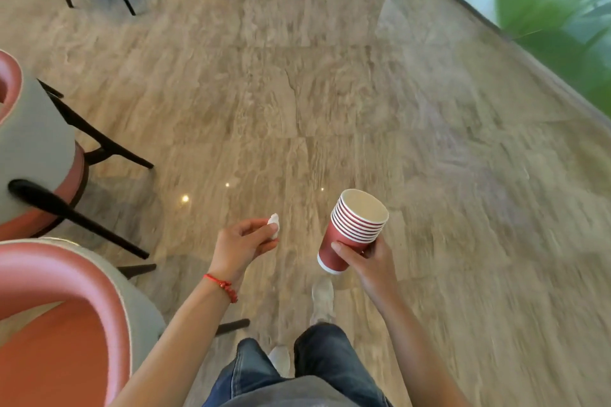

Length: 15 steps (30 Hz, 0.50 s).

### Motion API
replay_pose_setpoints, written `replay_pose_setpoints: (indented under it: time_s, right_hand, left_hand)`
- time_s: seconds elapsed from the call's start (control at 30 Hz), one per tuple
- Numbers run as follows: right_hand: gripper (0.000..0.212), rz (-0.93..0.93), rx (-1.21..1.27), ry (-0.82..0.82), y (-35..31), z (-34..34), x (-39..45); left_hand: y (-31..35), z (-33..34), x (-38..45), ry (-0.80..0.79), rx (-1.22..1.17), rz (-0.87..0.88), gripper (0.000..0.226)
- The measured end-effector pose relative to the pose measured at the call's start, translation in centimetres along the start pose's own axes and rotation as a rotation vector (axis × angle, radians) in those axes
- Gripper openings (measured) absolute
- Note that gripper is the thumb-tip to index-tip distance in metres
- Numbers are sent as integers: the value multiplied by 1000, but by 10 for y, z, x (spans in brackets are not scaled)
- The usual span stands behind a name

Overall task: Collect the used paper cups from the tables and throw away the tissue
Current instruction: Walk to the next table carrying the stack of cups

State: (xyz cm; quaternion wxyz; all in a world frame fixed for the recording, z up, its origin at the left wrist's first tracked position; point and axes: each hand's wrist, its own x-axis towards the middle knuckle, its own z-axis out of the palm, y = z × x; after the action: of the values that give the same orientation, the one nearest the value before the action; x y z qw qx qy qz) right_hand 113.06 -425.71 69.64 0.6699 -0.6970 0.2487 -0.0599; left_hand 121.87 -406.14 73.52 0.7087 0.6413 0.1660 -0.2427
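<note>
**Cups and tissue both in hand**

I am seeing the right hand (370, 263) gripping a nested stack of red paper cups (353, 230), tilted, above the stone floor (330, 92). The left hand (243, 241) is pinching a crumpled white tissue (274, 225) beside pink chairs (62, 307).

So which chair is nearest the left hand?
The pink chair at bottom left, by the left hand's forearm; the other pink chair sits farther up.

Left hand (243, 241) pinches crumpled white tissue (273, 225) at fingertips. Right hand (367, 261) grips stack of red paper cups (352, 230), tilted, mouth up. Pink chairs (62, 301) at left, marble floor (297, 92) underfoot.
</note>
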Motion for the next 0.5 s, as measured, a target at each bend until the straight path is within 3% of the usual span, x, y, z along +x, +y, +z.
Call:
replay_pose_setpoints:
  time_s: [0.5]
  right_hand:
    - [62, -34, -55, -171, -107, -17, 312]
  left_hand:
    - [156, 132, 214, 66, -107, 77, 2]
